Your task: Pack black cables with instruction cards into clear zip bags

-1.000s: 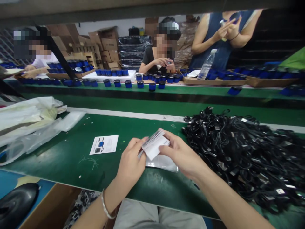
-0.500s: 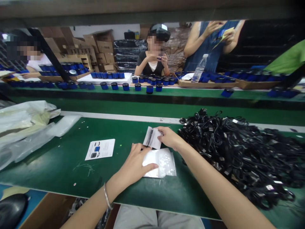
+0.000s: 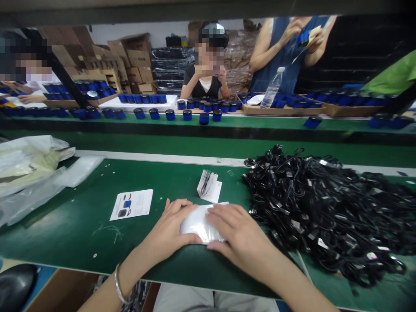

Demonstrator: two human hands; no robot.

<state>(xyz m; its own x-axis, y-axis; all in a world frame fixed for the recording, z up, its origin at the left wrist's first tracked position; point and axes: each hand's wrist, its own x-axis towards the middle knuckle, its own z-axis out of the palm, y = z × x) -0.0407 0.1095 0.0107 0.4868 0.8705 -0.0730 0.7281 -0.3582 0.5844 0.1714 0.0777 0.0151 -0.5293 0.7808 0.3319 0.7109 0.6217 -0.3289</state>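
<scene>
A small stack of clear plastic bags [image 3: 199,224] lies on the green table directly in front of me. My left hand [image 3: 173,223] grips its left side, thumb along the near edge and fingers along the far edge. On the right side my right hand [image 3: 237,229] presses the stack, its fingers over the top and its thumb at the near corner. Just beyond the bags rests a bundle of folded white leaflets [image 3: 208,186], partly fanned open, touched by neither hand. To the left lies a flat stack of printed cards [image 3: 132,204] with pictures of blue and black items.
A big heap of black cables [image 3: 312,208] covers the right of the table [image 3: 65,234]. Crumpled plastic sheeting [image 3: 35,173] lies at the left. Across the bench stand rows of blue jars [image 3: 186,115], a water bottle [image 3: 272,89] and several co-workers.
My right hand has let go of the folded leaflets and come back onto the right side of the plastic bags. The bags now sit more squarely between both hands.
</scene>
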